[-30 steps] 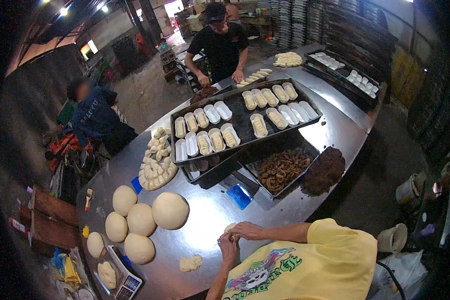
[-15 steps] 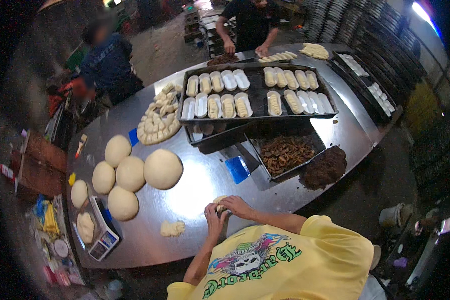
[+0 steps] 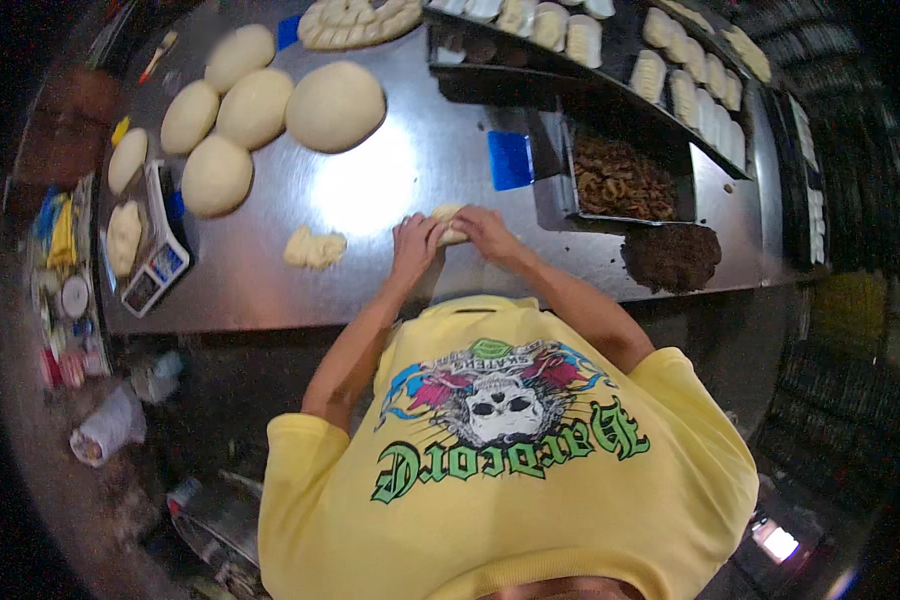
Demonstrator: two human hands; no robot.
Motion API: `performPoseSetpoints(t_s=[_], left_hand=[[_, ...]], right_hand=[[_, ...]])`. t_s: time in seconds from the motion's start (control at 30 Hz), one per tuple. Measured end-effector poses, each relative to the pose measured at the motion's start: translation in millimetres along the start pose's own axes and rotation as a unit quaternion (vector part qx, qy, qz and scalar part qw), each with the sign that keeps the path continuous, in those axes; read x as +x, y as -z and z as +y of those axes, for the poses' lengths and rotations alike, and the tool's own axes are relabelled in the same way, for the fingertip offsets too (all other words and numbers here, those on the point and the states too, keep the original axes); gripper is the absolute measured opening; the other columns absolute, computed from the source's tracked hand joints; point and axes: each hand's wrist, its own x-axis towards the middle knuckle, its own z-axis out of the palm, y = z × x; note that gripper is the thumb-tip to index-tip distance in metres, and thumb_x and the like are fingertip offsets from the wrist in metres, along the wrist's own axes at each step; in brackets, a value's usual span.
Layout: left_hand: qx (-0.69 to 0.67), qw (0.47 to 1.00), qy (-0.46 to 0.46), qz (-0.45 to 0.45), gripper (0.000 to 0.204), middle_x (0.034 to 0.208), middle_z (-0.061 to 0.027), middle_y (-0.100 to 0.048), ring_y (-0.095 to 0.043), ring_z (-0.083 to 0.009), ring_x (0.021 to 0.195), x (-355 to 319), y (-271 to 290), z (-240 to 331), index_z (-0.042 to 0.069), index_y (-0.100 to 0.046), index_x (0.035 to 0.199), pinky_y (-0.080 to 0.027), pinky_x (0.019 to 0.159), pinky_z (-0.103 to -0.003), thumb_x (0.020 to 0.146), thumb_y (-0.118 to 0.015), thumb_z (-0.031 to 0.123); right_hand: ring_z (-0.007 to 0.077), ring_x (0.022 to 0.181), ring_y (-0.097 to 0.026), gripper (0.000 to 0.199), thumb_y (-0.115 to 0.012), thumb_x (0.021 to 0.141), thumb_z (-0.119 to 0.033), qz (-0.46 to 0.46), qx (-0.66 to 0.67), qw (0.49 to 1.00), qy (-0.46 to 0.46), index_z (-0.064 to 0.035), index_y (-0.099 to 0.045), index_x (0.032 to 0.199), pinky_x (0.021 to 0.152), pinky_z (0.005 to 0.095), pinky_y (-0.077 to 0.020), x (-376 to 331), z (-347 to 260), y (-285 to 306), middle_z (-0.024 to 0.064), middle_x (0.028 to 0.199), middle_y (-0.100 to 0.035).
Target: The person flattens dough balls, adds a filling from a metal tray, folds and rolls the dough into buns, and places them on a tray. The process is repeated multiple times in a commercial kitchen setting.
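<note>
Tipped downward since the earlier frame, the head view loses both co-workers at the top, while two bare hands stay on one small piece of dough.

Left hand (image 3: 416, 243) and right hand (image 3: 484, 229) curl their fingers onto the pale dough piece (image 3: 447, 212) from either side, near the front edge of the shiny metal table (image 3: 260, 290). It looks light, soft and easily dented, perhaps tacky, best held by its sides with spread fingertips. Smooth, rounded dough balls (image 3: 335, 107) contrast with a lumpy scrap (image 3: 315, 248) and a crumbly brown mound (image 3: 671, 257).
</note>
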Motion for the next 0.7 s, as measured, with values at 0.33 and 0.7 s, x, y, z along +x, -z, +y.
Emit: performPoseSetpoints(t_s=[0.33, 0.7], left_hand=[[0.064, 0.994, 0.085, -0.004, 0.034, 0.112, -0.0129, -0.058, -0.052, -0.0384, 0.110, 31, 9, 15, 0.010, -0.063, 0.114, -0.045, 0.091, -0.054, 0.087, -0.072, 0.028], [-0.196, 0.976, -0.098, -0.017, 0.033, 0.120, -0.0170, -0.054, -0.058, -0.0380, 0.103, 9, -19, -25, 0.002, -0.054, 0.122, -0.047, 0.095, -0.048, 0.095, -0.064, 0.019]], right_hand=[[0.0425, 0.113, -0.055, 0.051, -0.071, 0.089, -0.042, -0.011, -0.162, 0.969, -0.185, -0.0146, -0.061, 0.131, 0.097, 0.0537, -0.0438, 35, -25, 7, 0.0201, 0.121, -0.058], [0.0364, 0.115, -0.046, 0.049, -0.074, 0.087, -0.030, -0.119, -0.136, 0.983, 0.018, -0.0189, -0.063, 0.133, 0.100, 0.0466, -0.0383, 30, 1, 24, 0.0179, 0.129, -0.049]])
